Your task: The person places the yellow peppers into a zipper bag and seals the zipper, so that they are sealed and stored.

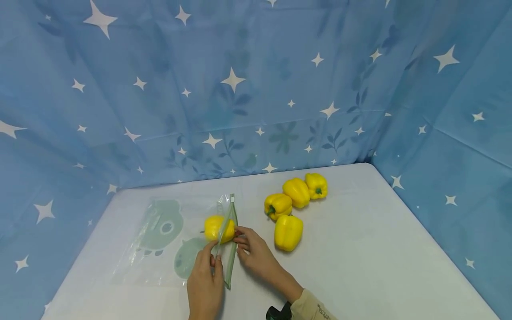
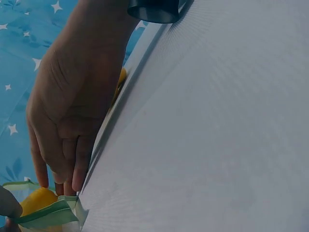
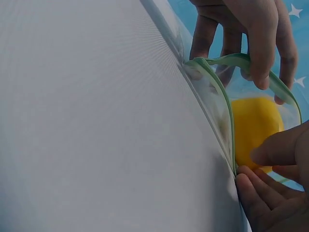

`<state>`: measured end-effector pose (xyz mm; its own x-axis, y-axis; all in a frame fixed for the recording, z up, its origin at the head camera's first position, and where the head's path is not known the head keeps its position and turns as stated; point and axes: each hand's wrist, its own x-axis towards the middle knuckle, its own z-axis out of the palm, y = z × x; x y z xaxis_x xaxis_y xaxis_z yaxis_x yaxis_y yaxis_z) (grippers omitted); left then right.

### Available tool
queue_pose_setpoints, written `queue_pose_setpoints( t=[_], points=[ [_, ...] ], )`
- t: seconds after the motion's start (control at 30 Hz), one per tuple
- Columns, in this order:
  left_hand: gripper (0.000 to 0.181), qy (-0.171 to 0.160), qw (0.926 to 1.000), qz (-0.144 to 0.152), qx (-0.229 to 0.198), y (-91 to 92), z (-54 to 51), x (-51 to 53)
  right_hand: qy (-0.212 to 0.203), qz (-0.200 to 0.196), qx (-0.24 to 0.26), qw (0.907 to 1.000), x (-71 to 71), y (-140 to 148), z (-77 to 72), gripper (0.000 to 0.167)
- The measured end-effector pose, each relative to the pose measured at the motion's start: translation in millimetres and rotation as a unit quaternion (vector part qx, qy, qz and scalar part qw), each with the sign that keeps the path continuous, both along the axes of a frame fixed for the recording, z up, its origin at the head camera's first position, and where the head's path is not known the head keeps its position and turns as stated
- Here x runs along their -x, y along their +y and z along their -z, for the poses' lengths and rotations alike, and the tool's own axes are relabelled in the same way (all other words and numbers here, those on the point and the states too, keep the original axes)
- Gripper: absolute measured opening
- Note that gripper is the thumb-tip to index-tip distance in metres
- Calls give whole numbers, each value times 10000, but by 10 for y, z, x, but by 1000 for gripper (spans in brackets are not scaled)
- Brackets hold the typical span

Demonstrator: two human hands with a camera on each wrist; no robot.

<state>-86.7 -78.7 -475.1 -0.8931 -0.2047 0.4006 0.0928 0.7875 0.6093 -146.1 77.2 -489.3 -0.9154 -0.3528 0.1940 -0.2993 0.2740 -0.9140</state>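
Note:
A clear zip bag [image 1: 160,266] with green printed figures lies flat, its green-edged mouth parted toward the right. Just inside that mouth is a yellow bell pepper [image 1: 213,228], seen partly through the plastic. My left hand [image 1: 205,282] pinches the upper lip of the mouth between thumb and fingers; the right wrist view shows this left hand [image 3: 256,38] at the green edge. My right hand [image 1: 258,255] reaches in from the right with fairly straight fingers. In the right wrist view its thumb [image 3: 282,147] touches the pepper, and its other fingers lie by the lower lip.
Several more yellow bell peppers stand in a group right of the bag, the nearest pepper [image 1: 288,233] close to my right hand. A white table [image 1: 380,249] carries everything. Blue star-patterned cloth [image 1: 248,102] hangs behind and at the sides.

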Motion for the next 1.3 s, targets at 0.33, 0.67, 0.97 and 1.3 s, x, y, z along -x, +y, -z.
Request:
queue_pose_setpoints(
  t=[0.33, 0.67, 0.97, 1.3],
  points=[
    [39, 276, 9992, 294, -63, 35, 49, 0, 452, -210, -1000, 9937, -31, 62, -68, 61],
    [39, 303, 9987, 337, -222, 38, 74, -35, 127, -367, -1263, 9912, -93, 60, -69, 59],
    [34, 399, 9978, 416, -324, 3, 49, 21, 28, -314, -1438, 9891, -125, 153, -362, 55],
    [36, 177, 9984, 280, -469, -13, 54, -7, 690, -387, -1300, 9884, -226, 497, -711, 49]
  ],
)
